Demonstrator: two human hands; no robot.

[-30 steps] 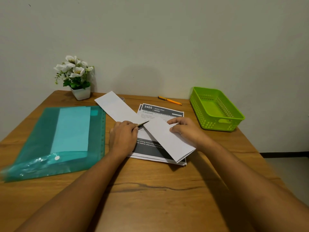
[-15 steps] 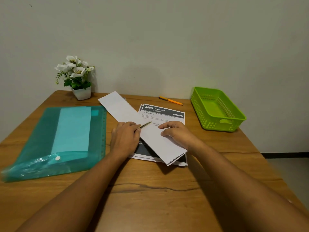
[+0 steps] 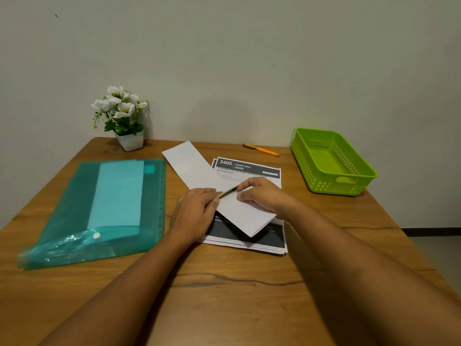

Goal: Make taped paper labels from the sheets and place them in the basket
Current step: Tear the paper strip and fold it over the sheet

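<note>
The top sheet of the printed white paper stack (image 3: pixel 249 171) read "3405 DINING AREA". A long folded white paper strip (image 3: pixel 189 163) lay slantwise across it. The left hand (image 3: pixel 194 213) pinched a thin greenish pencil (image 3: pixel 227 192). The right hand (image 3: pixel 264 196) pressed curled fingers on the strip, its grip unclear. A teal plastic folder (image 3: pixel 74 196) held a pale sheet (image 3: pixel 117 193). The green slotted plastic basket (image 3: pixel 349 181) stood well apart, rightward.

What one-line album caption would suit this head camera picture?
Left hand grips a thin tool over a folded white sheet while the right hand presses it, near a green basket.
</note>
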